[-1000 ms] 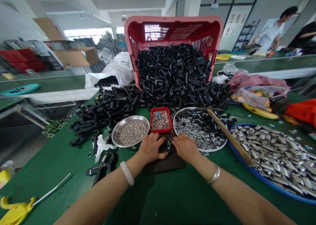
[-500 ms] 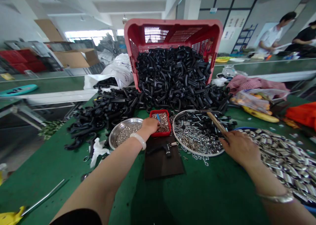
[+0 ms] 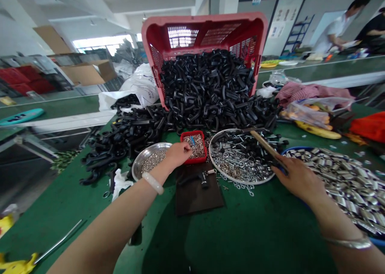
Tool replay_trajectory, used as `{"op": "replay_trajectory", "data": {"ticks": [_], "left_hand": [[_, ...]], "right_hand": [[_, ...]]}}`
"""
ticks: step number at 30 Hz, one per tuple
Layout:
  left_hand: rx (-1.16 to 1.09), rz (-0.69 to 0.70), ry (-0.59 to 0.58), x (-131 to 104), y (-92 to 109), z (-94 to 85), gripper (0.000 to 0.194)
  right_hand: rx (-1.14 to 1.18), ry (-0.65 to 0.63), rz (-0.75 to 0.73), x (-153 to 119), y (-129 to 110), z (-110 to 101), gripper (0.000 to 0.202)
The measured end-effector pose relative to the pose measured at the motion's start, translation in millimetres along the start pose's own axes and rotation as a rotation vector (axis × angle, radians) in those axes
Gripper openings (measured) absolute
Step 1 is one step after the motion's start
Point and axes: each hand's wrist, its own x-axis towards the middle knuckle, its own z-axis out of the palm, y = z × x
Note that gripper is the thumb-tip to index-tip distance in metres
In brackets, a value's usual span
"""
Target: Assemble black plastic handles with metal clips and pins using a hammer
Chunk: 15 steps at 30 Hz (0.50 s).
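Observation:
My left hand (image 3: 179, 154) is over the front left corner of a small red tray (image 3: 184, 136) full of small metal pins. Its fingertips are pinched together; whatever they hold is too small to make out. My right hand (image 3: 300, 177) is closed round a wooden handle (image 3: 264, 143) that slants across the right rim of a round tray (image 3: 228, 181) of screws, rings and black knobs. Any head on this handle cannot be made out. Between the hands, a black curved plastic part (image 3: 192, 179) with a spring (image 3: 211, 171) beside it lies on a dark plate (image 3: 198, 203).
A red crate (image 3: 147, 35) tipped toward me spills black plastic parts (image 3: 210, 85) onto the green table (image 3: 240, 234). A metal bowl (image 3: 136, 161) of small pieces stands left, a blue basin (image 3: 290, 149) of metal sleeves right. Bananas (image 3: 319, 130) lie behind. People work at the far bench.
My left hand has drawn back slightly toward me and left, to the red tray's near corner. My right hand keeps its hold on the wooden handle. The view has shifted a little.

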Motion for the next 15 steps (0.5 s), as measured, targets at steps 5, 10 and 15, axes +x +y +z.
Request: {"op": "replay_trajectory", "data": {"ticks": [5, 10, 15], "left_hand": [[-0.388, -0.1, -0.124, -20.5, -0.5, 7.3, 0.021], [-0.417, 0.079, -0.325, -36.6, 7.9, 10.9, 0.03], [-0.207, 0.12, -0.251, -41.4, 21.0, 15.2, 0.021]], "right_hand": [[-0.009, -0.023, 0.009, -0.4, 0.6, 0.2, 0.049], [-0.016, -0.03, 0.013, 0.1, 0.7, 0.8, 0.05], [0.003, -0.014, -0.001, 0.4, 3.7, 4.4, 0.049]]}}
